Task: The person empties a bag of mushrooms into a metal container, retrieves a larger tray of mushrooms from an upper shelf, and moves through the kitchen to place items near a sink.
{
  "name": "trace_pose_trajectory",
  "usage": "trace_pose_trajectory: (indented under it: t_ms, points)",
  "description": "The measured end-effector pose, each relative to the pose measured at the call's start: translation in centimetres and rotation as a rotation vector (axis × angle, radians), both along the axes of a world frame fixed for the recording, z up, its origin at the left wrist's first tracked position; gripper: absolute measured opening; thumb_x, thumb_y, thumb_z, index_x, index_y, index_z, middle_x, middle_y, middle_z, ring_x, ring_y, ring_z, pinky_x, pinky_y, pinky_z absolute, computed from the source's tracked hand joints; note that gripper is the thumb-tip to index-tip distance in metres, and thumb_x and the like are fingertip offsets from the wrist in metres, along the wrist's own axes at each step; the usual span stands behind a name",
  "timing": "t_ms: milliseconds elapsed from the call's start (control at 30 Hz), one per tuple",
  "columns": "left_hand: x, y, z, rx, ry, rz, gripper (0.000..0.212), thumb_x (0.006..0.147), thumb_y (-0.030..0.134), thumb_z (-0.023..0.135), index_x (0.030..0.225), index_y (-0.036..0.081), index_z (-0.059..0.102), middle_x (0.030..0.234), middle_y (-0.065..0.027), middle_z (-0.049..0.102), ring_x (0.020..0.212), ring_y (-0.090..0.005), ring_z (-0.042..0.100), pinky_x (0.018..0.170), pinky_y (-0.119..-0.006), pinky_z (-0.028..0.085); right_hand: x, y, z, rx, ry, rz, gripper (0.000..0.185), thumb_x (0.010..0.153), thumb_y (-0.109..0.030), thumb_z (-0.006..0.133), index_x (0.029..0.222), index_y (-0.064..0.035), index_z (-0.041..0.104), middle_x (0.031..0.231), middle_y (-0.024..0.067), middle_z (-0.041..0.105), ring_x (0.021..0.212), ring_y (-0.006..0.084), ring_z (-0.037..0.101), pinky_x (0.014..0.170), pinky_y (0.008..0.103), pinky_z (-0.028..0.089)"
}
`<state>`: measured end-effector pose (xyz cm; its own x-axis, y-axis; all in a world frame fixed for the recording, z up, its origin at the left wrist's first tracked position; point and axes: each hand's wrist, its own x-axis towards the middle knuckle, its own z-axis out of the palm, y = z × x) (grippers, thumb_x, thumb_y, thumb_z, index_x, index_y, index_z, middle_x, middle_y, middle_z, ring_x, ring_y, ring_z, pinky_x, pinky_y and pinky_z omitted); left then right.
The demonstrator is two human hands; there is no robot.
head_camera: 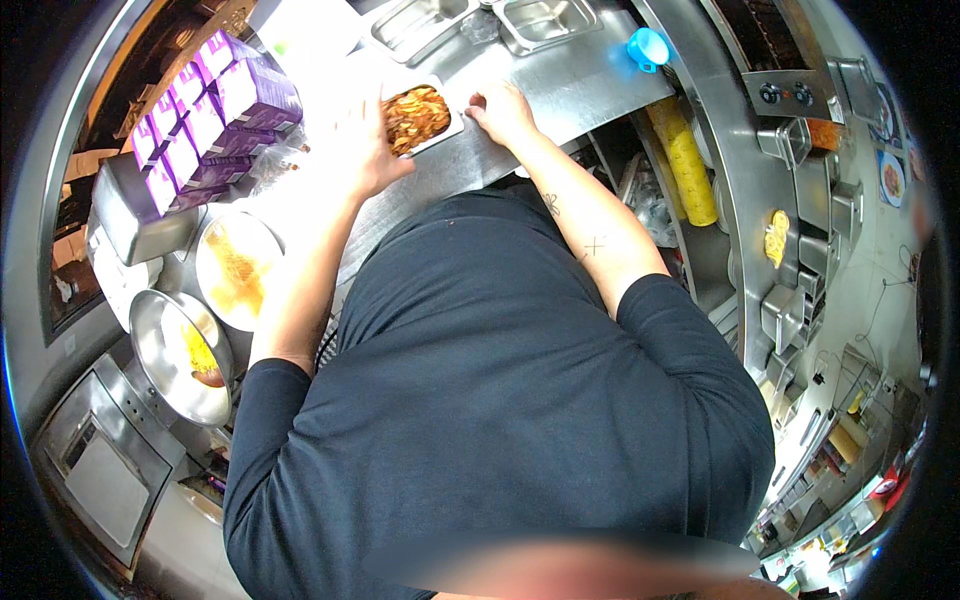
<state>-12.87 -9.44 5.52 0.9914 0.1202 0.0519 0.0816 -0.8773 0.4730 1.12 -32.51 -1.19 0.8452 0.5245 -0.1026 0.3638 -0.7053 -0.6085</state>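
A small white rectangular tray filled with glossy orange-brown sliced food sits on the steel worktable in front of me. My left hand is at the tray's left side with fingers spread and the thumb by its near corner. Whether it touches the tray is unclear in the glare. Just off the tray's right side is my right hand, its fingers curled towards the thumb. Anything thin between those fingertips cannot be made out.
Purple-and-white cartons are stacked left, beside a clear plastic bag. Two steel pans lie at the back, a blue cup at the right. Steel bowls, one with yellow food, stand left. A yellow roll is shelved below right.
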Motion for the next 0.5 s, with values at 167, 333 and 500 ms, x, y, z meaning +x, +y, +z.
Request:
trace_pose_trajectory:
  t_ms: [167,333,500]
  points:
    - [-3.3,3.0,1.5,0.082,-0.044,0.089,0.119,0.059,0.028,0.093,0.157,-0.001,0.032,0.126,-0.0261,0.062,0.118,-0.0407,0.061,0.105,-0.048,0.049,-0.5,0.4,0.6,-0.037,-0.066,0.027,0.014,0.088,-0.020,0.076,0.094,-0.0076,0.071,0.102,0.0102,0.069,0.106,0.0311,0.064,0.093,0.0416,0.051]
    - [-4.0,3.5,2.3,0.100,-0.079,0.177,0.117,0.059,0.032,0.094,0.156,0.000,0.036,0.127,-0.0252,0.062,0.119,-0.0394,0.061,0.105,-0.049,0.049,-0.5,0.5,0.5,-0.048,-0.033,0.105,0.015,0.089,-0.021,0.075,0.095,-0.0077,0.070,0.103,0.0100,0.068,0.109,0.0296,0.063,0.094,0.0424,0.050]
    - [-4.5,3.4,1.7,0.091,-0.115,0.217,0.112,0.061,0.034,0.093,0.153,0.000,0.040,0.128,-0.0253,0.063,0.120,-0.0408,0.061,0.106,-0.049,0.048,-1.4,1.0,0.7,-0.026,-0.110,0.106,0.014,0.088,-0.020,0.075,0.094,-0.0084,0.069,0.104,0.0099,0.068,0.108,0.0297,0.064,0.094,0.0430,0.051]
